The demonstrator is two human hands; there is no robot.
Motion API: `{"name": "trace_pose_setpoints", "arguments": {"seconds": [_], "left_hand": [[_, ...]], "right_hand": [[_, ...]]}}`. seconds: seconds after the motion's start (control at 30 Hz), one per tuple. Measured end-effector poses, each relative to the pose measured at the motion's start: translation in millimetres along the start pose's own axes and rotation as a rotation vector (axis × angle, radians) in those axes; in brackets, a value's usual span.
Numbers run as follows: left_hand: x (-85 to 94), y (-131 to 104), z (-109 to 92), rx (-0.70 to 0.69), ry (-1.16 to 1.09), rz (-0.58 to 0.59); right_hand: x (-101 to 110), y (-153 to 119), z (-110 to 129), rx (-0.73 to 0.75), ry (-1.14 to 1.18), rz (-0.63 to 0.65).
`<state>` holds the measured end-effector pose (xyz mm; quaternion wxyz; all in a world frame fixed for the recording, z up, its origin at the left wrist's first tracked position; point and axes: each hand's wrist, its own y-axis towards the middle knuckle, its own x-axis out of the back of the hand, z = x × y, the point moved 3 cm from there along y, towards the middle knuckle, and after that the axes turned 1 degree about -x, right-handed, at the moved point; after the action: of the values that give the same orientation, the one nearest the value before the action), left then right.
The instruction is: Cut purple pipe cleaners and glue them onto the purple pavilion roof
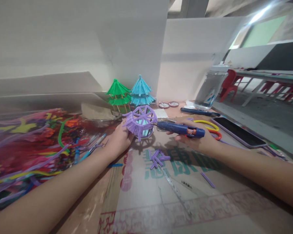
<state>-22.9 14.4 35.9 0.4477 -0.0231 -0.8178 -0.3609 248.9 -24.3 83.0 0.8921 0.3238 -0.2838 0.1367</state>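
My left hand [120,139] grips a purple pavilion model [136,126] made of strips, with a spoked ring on its upper side and a fringe of short strips around it. In my right hand [197,139] is a blue hot glue gun [178,128], its metal tip pointing left and right by the model's spoked ring; I cannot tell whether it touches. Below the model, several short purple strips [157,158] lie in a loose pile on the cardboard. One more purple strip [207,180] lies apart to the right.
Green [118,92] and light blue [141,91] pavilion models stand at the back. Colourful craft strips [26,146] heap at left. At right are a phone [238,131], scissors [213,126] with yellow and red handles, and a water bottle [211,87]. Tweezers [173,185] lie in front.
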Motion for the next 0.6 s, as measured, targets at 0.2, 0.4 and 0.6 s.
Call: {"name": "trace_pose_setpoints", "arguments": {"seconds": [0.2, 0.4, 0.6], "left_hand": [[-1.1, 0.0, 1.0, -0.016, 0.019, -0.003], [-0.5, -0.1, 0.5, -0.021, 0.000, -0.004], [-0.1, 0.1, -0.1, -0.025, -0.012, -0.009]], "right_hand": [[1.4, 1.0, 6.3, 0.022, -0.023, -0.010], [0.3, 1.2, 6.9, 0.027, -0.037, -0.038], [1.8, 1.9, 8.6, -0.018, -0.081, -0.024]]}}
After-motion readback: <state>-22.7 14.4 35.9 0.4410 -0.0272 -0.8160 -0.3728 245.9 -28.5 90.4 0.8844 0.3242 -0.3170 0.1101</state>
